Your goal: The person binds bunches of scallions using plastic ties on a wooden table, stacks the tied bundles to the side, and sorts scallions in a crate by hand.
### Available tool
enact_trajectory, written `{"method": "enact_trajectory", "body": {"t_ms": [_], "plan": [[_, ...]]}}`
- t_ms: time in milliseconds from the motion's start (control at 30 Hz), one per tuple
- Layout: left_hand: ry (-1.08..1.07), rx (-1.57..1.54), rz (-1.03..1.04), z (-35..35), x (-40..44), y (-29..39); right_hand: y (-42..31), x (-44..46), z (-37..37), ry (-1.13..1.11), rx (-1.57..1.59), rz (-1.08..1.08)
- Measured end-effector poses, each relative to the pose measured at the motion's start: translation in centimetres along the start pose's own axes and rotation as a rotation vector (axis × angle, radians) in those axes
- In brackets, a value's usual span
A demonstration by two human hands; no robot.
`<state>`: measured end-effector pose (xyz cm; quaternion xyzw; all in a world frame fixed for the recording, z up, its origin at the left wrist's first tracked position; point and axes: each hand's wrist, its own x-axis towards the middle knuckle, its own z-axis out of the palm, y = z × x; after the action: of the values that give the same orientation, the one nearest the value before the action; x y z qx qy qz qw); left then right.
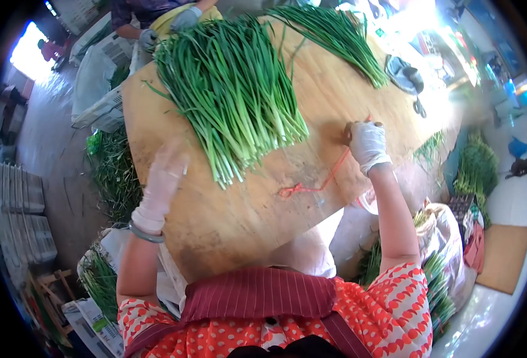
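A broad pile of garlic chives [233,89] lies on the wooden board [245,221], pale stem ends toward me. My right hand [369,143], in a white glove, is closed on a red string [333,173] to the right of the pile. The string trails down the board and ends in a small tangle. My left hand [169,164], also gloved, is over the board's left part, below and left of the pile. Motion blurs its fingers, and I see nothing in it.
A smaller bunch of chives [341,42] lies at the board's far right, beside a dark grey object [403,74]. Across the board, a co-worker's gloved hands [186,19] are by a yellow cloth. White crates [99,107] stand at left, and greens [117,173] lie below the board.
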<state>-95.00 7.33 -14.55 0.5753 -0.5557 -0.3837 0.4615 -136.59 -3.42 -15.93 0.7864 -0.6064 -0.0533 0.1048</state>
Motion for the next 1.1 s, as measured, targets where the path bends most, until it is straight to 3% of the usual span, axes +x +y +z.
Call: {"method": "enact_trajectory", "body": {"t_ms": [33, 100, 167, 200, 233, 267, 300, 333, 367, 400, 433, 500, 533, 567, 633, 667, 733, 800, 833, 900, 967, 1033, 1100], "plan": [[-0.038, 0.568, 0.271, 0.2, -0.5, -0.3, 0.2, 0.6, 0.2, 0.024, 0.013, -0.050], [-0.104, 0.708, 0.312, 0.0, -1.9, -0.3, 0.7, 1.4, 0.0, 0.045, 0.060, -0.117], [-0.401, 0.922, 0.302, -0.8, -3.0, -0.3, 0.5, 2.6, -1.1, 0.068, 0.107, -0.171], [-0.387, 0.922, 0.309, -2.2, -2.9, -1.5, -0.3, 3.2, -2.3, 0.086, 0.005, -0.141], [-0.298, 1.163, 0.179, -4.6, -2.6, -3.7, -1.5, 3.6, -3.9, 0.101, -0.093, -0.109], [-0.203, 1.396, 0.038, -6.3, -2.4, -5.0, -4.2, 3.1, -8.8, 0.038, 0.038, -0.117], [0.063, 1.345, -0.114, -7.7, -2.0, -2.9, -6.0, 3.2, -10.9, -0.063, 0.556, -0.181], [0.180, 1.520, -0.252, -9.1, -1.4, -2.9, -7.6, 3.3, -12.4, -0.165, 1.076, -0.242], [0.332, 1.498, -0.149, -10.4, -1.1, -3.4, -10.1, 2.8, -14.2, -0.118, 1.234, -0.485], [0.355, 1.242, 0.002, -11.2, -0.4, -4.1, -12.0, 2.4, -15.2, -0.065, 1.380, -0.735], [0.371, 0.980, 0.140, -11.3, 0.0, -4.1, -12.8, 2.8, -15.5, -0.059, 1.380, -0.737], [0.191, 0.190, -0.007, -8.4, 0.2, -3.4, -13.6, 4.2, -15.9, 0.100, 1.431, -0.801], [0.186, -0.108, -0.215, -6.7, 0.2, -2.8, -13.1, 5.0, -15.6, 0.111, 1.551, -0.574], [0.183, -0.112, -0.197, -5.6, 0.6, -2.2, -12.0, 6.2, -14.6, 0.129, 1.655, -0.337], [0.076, -0.589, -0.355, -3.8, 1.9, -1.2, -8.1, 11.4, -7.2, 0.165, 1.336, 0.029], [0.054, -0.592, -0.346, -3.3, 3.1, -1.2, -7.4, 11.9, -6.4, 0.183, 1.328, 0.044], [0.103, -0.716, -0.654, -2.4, 6.4, -1.1, -6.5, 12.4, -6.4, -0.512, 1.605, 0.555], [-0.032, -0.755, -0.623, -0.5, 8.4, 0.7, -8.9, 12.1, -7.1, -0.557, 1.521, 0.344], [-0.149, -0.798, -0.601, 0.5, 9.1, 1.5, -10.4, 12.4, -7.1, -0.445, 1.313, 0.199], [-0.171, -0.800, -0.578, 2.2, 10.5, 0.9, -13.4, 13.3, -7.0, -0.507, 1.198, 0.111], [-0.183, -0.803, -0.543, 3.0, 10.8, 0.9, -15.4, 12.2, -9.1, -0.540, 1.372, 0.081], [-0.087, -0.661, -0.361, 3.2, 10.1, 1.5, -17.5, 12.0, -9.3, -0.597, 1.462, 0.089], [-0.102, -0.663, -0.371, 2.4, 8.3, 3.7, -19.1, 10.5, -10.1, -0.660, 1.755, 0.096]]}}
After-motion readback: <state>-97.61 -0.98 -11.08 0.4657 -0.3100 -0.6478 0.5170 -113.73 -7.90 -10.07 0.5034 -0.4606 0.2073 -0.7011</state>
